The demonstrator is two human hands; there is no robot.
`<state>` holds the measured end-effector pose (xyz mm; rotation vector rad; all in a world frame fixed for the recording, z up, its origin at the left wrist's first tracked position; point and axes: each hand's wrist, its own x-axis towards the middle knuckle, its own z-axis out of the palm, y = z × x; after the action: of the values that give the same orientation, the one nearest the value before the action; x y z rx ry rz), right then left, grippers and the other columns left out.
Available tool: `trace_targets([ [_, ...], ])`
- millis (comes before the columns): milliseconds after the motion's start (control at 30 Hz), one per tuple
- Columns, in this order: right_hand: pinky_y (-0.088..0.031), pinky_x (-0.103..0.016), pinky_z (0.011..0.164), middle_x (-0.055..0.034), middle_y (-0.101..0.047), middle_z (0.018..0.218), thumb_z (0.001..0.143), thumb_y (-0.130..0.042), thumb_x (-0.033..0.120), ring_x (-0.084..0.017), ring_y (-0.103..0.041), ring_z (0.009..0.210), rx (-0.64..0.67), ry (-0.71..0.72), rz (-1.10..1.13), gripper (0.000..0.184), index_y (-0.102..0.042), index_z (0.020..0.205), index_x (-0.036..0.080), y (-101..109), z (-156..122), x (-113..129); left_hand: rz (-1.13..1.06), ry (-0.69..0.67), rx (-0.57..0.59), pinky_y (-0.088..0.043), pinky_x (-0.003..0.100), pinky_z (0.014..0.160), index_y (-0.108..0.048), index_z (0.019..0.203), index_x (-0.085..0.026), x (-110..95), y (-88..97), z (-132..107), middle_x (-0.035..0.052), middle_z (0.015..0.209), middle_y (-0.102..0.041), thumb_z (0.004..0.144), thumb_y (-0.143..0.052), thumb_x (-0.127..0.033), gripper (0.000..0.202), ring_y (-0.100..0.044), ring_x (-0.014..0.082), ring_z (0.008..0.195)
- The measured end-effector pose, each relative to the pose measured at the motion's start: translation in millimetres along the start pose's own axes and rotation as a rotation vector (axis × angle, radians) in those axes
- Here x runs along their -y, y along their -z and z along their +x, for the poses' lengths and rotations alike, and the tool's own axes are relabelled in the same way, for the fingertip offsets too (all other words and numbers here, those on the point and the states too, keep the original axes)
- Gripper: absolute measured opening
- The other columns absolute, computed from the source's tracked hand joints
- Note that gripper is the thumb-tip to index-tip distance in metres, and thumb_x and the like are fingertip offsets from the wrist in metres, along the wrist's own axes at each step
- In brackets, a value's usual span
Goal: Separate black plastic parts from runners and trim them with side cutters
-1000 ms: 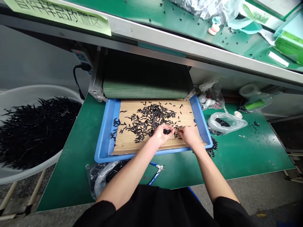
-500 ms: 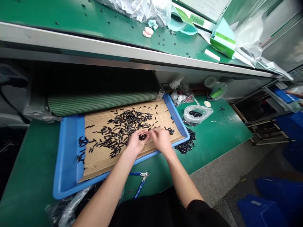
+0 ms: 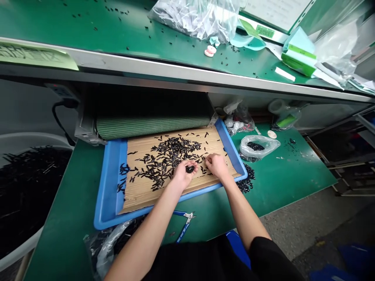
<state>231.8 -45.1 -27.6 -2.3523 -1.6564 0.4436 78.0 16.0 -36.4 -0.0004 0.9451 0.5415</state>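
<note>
My left hand (image 3: 183, 174) is cupped palm-up around a small heap of black plastic pieces (image 3: 190, 169). To its right my right hand (image 3: 216, 164) is low over the cardboard, fingers curled together; whatever they pinch is too small to make out. Both hands are above a cardboard sheet (image 3: 137, 199) lining a blue tray (image 3: 101, 212). Many small elongated black parts (image 3: 172, 150) lie scattered over the cardboard, thickest to the left of and beyond my left hand.
Beyond the tray stands a conveyor with a green ribbed belt (image 3: 152, 127). Blue-handled nippers (image 3: 185, 224) lie in front. On the right are a plastic bag of black pieces (image 3: 259, 147) and a loose black pile (image 3: 246, 179). A shelf edge (image 3: 175, 76) crosses above; a white tub (image 3: 23, 136) is at left.
My right hand has moved away from my left, rightward over the cardboard. My left hand remains cupped around the black pieces. The camera view has shifted left, revealing the white tub.
</note>
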Motion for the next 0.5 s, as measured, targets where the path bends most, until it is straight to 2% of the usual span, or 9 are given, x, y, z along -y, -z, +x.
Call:
trace_targets([
  [100, -0.049, -0.023, 0.073, -0.0046, -0.076, 0.088, 0.096, -0.049, 0.03, -0.016, -0.068, 0.077, 0.02, 0.047, 0.039, 0.028, -0.075, 0.097, 0.018, 12.0, -3.0, -10.3, 0.001, 0.036, 0.017, -0.058, 0.034, 0.076, -0.061, 0.117, -0.015, 2.2, -2.2, 3.8, 0.0076, 0.111, -0.064, 0.096, -0.059, -0.035, 0.03, -0.065, 0.0165, 0.09],
  [233, -0.049, -0.026, 0.08, -0.0095, -0.077, 0.093, 0.094, -0.051, 0.024, -0.02, -0.07, 0.083, -0.017, -0.009, -0.008, 0.026, -0.076, 0.096, 0.017, 21.3, -1.5, -31.8, -0.005, 0.083, 0.031, -0.058, 0.035, 0.078, -0.06, 0.119, -0.015, 0.9, -3.3, 9.4, 0.0082, 0.114, -0.064, 0.096, -0.059, -0.036, 0.031, -0.065, 0.0173, 0.093],
  [333, -0.049, -0.027, 0.078, -0.0108, -0.076, 0.086, 0.09, -0.055, 0.02, -0.021, -0.069, 0.08, -0.004, -0.034, -0.058, 0.021, -0.076, 0.089, 0.017, 16.5, 3.5, -38.0, -0.006, 0.09, 0.026, -0.058, 0.035, 0.078, -0.06, 0.119, -0.015, -1.0, -2.9, 9.7, 0.0082, 0.114, -0.064, 0.095, -0.059, -0.036, 0.032, -0.065, 0.0174, 0.093],
  [500, -0.047, -0.026, 0.076, -0.0129, -0.074, 0.084, 0.086, -0.055, 0.016, -0.021, -0.068, 0.079, 0.013, -0.038, -0.129, 0.018, -0.072, 0.081, 0.013, 7.5, 6.5, -33.5, -0.001, 0.083, 0.025, -0.058, 0.034, 0.076, -0.06, 0.118, -0.015, -2.1, -3.4, 5.9, 0.0077, 0.111, -0.064, 0.096, -0.059, -0.036, 0.031, -0.065, 0.0165, 0.09],
])
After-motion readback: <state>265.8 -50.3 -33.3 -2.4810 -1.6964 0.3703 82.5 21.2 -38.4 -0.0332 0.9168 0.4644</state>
